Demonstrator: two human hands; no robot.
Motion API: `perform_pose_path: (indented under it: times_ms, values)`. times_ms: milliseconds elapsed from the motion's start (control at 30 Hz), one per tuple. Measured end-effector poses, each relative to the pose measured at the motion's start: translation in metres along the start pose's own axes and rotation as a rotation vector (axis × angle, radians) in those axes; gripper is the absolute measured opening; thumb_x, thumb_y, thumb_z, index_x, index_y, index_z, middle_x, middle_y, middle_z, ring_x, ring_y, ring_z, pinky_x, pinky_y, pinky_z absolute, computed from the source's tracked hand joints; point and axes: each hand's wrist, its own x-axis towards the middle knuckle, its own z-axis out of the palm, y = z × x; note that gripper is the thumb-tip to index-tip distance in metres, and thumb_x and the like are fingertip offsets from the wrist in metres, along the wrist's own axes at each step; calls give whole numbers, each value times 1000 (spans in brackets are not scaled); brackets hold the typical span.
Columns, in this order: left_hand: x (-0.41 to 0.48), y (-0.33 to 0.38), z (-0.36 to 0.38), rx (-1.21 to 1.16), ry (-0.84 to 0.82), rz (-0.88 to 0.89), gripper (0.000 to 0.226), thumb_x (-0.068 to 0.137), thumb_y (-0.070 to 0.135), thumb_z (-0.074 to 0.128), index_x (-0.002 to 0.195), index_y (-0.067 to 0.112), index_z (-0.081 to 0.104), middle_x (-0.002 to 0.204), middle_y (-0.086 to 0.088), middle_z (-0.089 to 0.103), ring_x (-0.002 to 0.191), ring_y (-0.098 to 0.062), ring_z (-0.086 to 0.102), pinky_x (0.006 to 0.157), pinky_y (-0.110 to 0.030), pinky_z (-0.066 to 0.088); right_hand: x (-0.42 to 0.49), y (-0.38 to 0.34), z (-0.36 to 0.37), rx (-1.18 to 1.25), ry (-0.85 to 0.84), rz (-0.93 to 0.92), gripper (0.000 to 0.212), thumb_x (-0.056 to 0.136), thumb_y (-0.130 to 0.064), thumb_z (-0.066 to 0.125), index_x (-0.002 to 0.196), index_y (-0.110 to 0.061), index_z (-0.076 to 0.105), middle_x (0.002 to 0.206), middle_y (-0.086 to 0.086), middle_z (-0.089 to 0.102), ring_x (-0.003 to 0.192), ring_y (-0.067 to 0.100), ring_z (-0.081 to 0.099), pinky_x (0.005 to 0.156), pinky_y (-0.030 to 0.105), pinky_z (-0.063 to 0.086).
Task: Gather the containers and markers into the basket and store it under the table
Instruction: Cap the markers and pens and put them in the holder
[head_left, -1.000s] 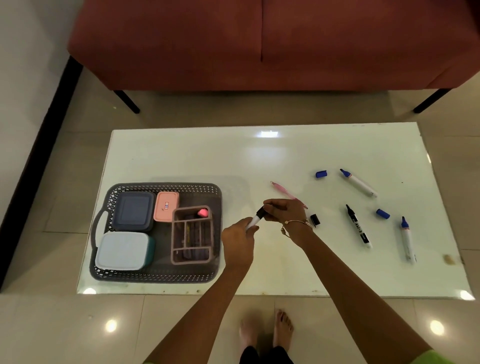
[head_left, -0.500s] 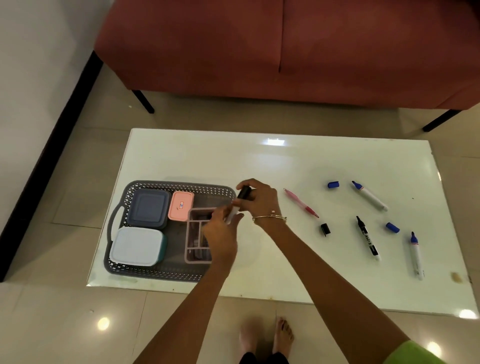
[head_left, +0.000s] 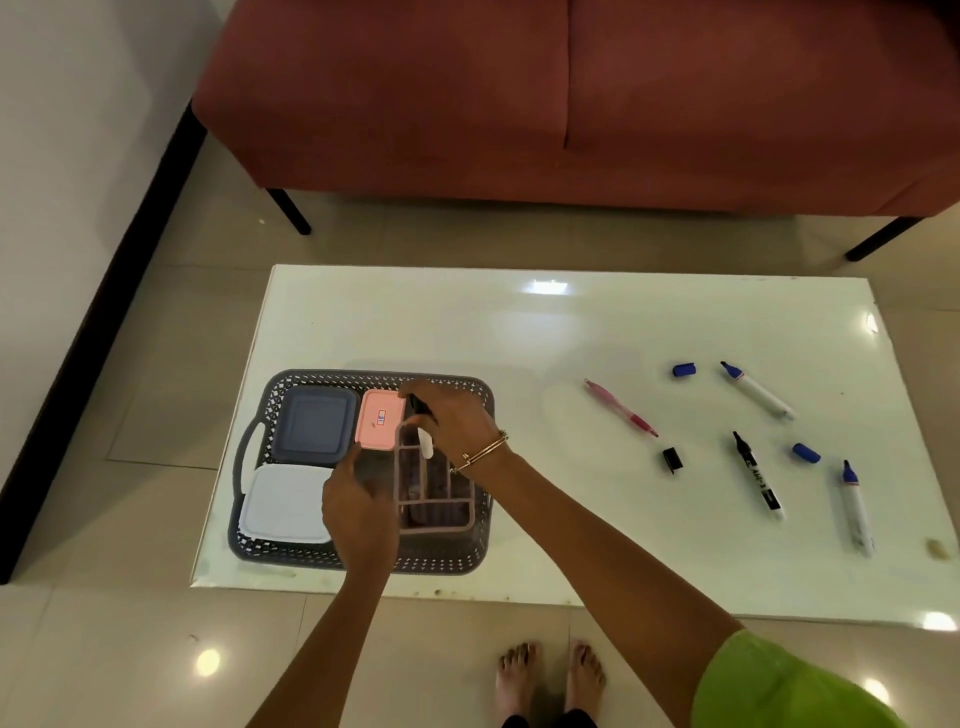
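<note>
Standing at the near left of a glossy white counter (head_left: 571, 332), a grey perforated basket (head_left: 467, 558) holds a dark blue lidded container (head_left: 314, 423), a pale one (head_left: 283, 501), a small pink one (head_left: 381, 420) and a pink slotted organizer (head_left: 441, 506). The right hand (head_left: 452, 418) grips a black-capped white marker (head_left: 423, 434) over the organizer; the left hand (head_left: 358, 512) hovers beside it, fingers loosely curled around nothing visible. Uncapped blue and black markers, loose caps and a pink pen (head_left: 621, 408) lie scattered at right.

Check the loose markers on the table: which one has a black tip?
The middle marker, black-tipped, lying between the two blue caps. The other two markers have blue tips.
</note>
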Motion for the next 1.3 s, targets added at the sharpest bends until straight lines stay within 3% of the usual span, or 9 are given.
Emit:
perform_pose_path:
  times_ms: [233,467,767,833,933,1000,1100,1233,1300]
  values:
    - [-4,6,7,-13,-5,9,31,94,19,47,122,6,54,122,-17,62,115,-34,55,97,-51,46,0,6,-7,-21,164,-86,28,79,0,66,107,4,61,84,25,71,73,36,68,69,39,57]
    - [-5,11,16,18,-26,87,33,93,4,46,124,3,52,124,-18,60,115,-33,55,96,-43,44,3,36,33,-193,-151,-80,34,81,-3,62,115,-5,55,100,22,67,81,35,66,70,43,58]
    - [-21,18,41,92,-38,246,24,89,6,50,112,2,56,107,-19,62,103,-33,55,88,-44,45,0,47,36,-308,-215,11,55,90,-16,51,139,-4,31,133,24,48,123,39,43,101,49,35]
    - [-33,25,52,110,-58,262,22,87,3,53,108,0,56,106,-20,61,103,-34,55,91,-45,44,-14,54,16,-189,-130,61,62,87,-19,55,141,-6,28,133,23,49,121,39,45,99,49,38]
    - [-57,46,75,169,-129,309,22,83,-2,58,104,-1,57,105,-23,61,102,-39,56,91,-48,44,-57,98,-28,-173,230,140,47,79,-12,56,125,-5,52,115,19,64,102,35,62,85,41,53]
    - [-72,62,99,167,-213,404,25,80,-6,58,103,3,60,102,-19,62,97,-35,58,86,-43,47,-94,145,-60,-295,403,384,37,79,-15,50,114,-6,59,108,15,68,97,30,64,81,34,54]
    - [-96,90,145,176,-322,504,31,80,-5,56,106,10,62,104,-11,65,96,-28,59,86,-39,48,-139,202,-86,-341,159,807,43,90,-28,52,128,-9,45,127,15,53,117,32,46,94,38,41]
    - [-119,117,201,275,-410,622,28,85,3,56,111,9,61,112,-11,64,102,-26,58,85,-32,46,-159,233,-83,-371,90,798,47,84,-28,63,123,-6,50,117,19,55,108,36,50,83,41,45]
    - [-123,122,223,312,-450,670,28,86,5,56,113,10,60,115,-11,63,105,-26,58,86,-34,47,-160,238,-79,-404,98,754,39,66,-19,80,100,-7,65,93,16,63,84,33,60,62,35,51]
